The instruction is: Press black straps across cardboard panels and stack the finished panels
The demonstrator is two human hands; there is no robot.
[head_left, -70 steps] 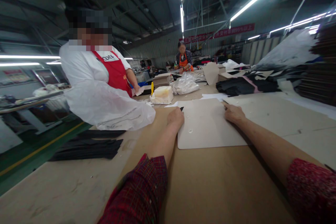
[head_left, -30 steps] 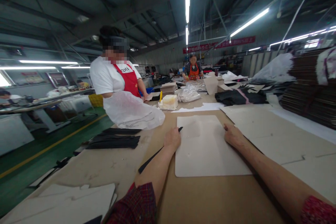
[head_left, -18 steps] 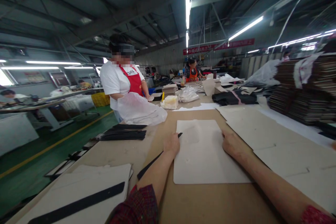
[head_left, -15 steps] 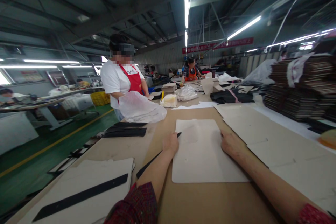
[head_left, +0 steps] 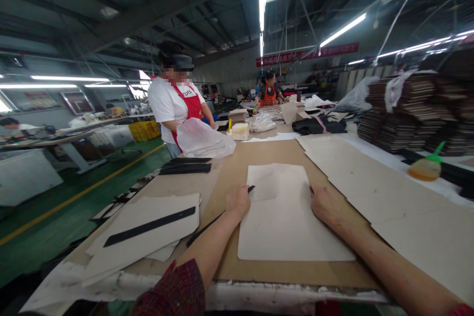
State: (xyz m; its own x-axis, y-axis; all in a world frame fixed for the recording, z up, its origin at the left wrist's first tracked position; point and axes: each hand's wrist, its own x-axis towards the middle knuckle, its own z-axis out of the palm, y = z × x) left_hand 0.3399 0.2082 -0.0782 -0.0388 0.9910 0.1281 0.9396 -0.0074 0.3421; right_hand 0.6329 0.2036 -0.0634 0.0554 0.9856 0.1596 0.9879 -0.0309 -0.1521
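Note:
In front of me lies a pale cardboard panel [head_left: 281, 232] with rounded corners, and a faint greyish patch shows on its upper left. My left hand [head_left: 238, 203] is closed around a thin black strip [head_left: 205, 229] at the panel's left edge; one end pokes out past the fingers over the panel. At the opposite edge, my right hand [head_left: 323, 203] has its fingers curled and pressed on the panel's rim. To the left, another black strip [head_left: 150, 226] rests across a stack of pale panels [head_left: 148, 256].
Overlapping pale sheets [head_left: 418, 217] cover the table's right side. Beyond them are a green-tipped bottle [head_left: 425, 168] and stacked brown boards [head_left: 388, 118]. Black strips [head_left: 187, 166] lie at the left edge, near a co-worker in a red apron [head_left: 192, 106] with a plastic sheet [head_left: 205, 140].
My view has shifted, bringing the table's front edge and the bottle into sight. Both hands keep their places at the panel's sides.

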